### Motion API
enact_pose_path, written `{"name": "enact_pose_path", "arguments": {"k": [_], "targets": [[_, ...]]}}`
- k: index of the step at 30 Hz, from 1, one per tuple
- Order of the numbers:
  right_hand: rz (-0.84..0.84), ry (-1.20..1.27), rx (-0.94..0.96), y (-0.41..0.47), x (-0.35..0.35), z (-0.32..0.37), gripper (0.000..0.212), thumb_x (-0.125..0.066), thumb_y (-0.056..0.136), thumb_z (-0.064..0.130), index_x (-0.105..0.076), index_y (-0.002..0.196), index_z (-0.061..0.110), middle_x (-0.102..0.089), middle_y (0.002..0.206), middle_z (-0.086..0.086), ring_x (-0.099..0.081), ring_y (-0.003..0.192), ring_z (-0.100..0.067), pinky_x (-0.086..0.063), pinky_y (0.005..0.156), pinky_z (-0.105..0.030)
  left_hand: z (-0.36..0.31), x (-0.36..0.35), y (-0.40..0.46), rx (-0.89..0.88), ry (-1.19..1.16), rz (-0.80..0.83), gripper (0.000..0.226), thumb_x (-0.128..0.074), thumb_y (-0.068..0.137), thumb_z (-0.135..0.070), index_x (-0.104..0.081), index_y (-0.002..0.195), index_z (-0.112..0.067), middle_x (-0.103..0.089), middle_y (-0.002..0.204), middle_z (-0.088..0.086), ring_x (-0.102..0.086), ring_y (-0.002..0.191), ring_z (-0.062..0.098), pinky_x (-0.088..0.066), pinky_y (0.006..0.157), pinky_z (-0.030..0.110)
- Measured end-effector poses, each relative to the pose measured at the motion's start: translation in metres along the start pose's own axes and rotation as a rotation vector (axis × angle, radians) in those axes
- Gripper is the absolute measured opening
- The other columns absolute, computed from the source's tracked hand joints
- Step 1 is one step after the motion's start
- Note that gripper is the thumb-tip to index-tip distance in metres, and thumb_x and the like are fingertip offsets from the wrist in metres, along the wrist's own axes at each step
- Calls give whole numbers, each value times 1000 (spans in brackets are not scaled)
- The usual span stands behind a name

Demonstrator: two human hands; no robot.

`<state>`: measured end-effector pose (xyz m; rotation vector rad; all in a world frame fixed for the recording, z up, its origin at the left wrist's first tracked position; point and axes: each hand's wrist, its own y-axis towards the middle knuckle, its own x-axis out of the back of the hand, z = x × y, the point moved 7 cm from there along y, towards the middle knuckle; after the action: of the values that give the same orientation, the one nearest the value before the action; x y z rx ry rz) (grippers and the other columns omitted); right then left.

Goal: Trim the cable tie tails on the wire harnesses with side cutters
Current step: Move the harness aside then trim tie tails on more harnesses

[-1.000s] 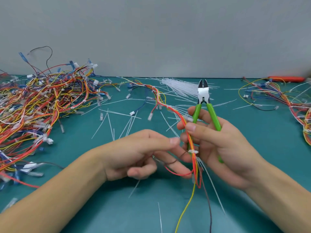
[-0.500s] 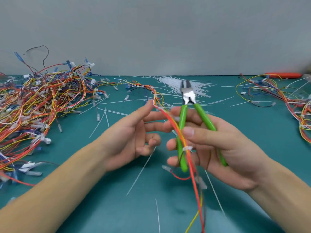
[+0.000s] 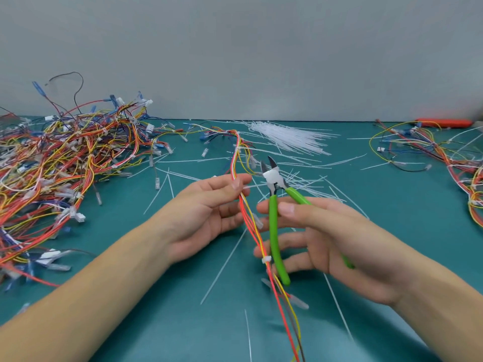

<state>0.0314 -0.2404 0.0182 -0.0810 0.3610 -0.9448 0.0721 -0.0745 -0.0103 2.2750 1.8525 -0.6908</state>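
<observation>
My left fingers [image 3: 235,184] pinch the harness [image 3: 251,223] above the desk [image 3: 156,296], while my right fingers [image 3: 287,209] grip the green cutters [image 3: 274,231] (blades parted, pointing up) just right of the wires. A white tie [image 3: 266,259] sits lower on the harness, beside the near handle.

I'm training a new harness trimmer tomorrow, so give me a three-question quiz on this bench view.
1. True or false: the side cutters have their blades apart.
2. Which hand pinches the harness: A left hand, B right hand?
3. Fill in: the bundle of unused cable ties lies toward the ___ edge of the table.

Key: 1 true; 2 A; 3 far.
</observation>
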Motion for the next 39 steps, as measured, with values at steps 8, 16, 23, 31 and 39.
{"name": "enact_pose_path", "arguments": {"k": [8,16,23,31,39], "targets": [[-33,-271,-91,-6,6,2,46,-61,90,54,-75,110,15,-73,99,-18,-69,78,-30,-57,66,-43,-4,2,0,-41,-86,-52,27,-74,77,-19,-82,102,-14,-74,86,1,-68,72,10,-61,70,24],[-283,-685,56,-4,17,8,42,-43,84,67,-72,100,40,-72,88,5,-65,67,-11,-55,65,-36,-3,3,-2,-70,-105,-97,20,-75,76,-16,-84,94,-14,-79,90,3,-74,73,10,-60,64,23],[-317,-885,42,-9,16,14,67,-37,77,78,-66,100,22,-67,90,-15,-61,79,-41,-52,74,-65,-5,5,-3,-95,-121,-136,21,-76,75,-14,-84,94,-15,-79,93,5,-75,76,13,-60,65,23],[-323,-908,4,-9,12,13,66,-34,77,77,-65,93,22,-68,88,-14,-62,81,-42,-53,74,-65,-6,4,-4,-90,-95,-141,22,-79,71,-14,-85,92,-18,-77,88,3,-74,71,12,-59,62,22],[-356,-911,21,-8,12,15,56,-37,86,69,-64,84,20,-67,81,-14,-62,79,-40,-54,73,-63,-2,2,-4,-84,-99,-138,21,-77,74,-11,-85,93,-17,-76,84,4,-74,71,14,-59,62,22]]}}
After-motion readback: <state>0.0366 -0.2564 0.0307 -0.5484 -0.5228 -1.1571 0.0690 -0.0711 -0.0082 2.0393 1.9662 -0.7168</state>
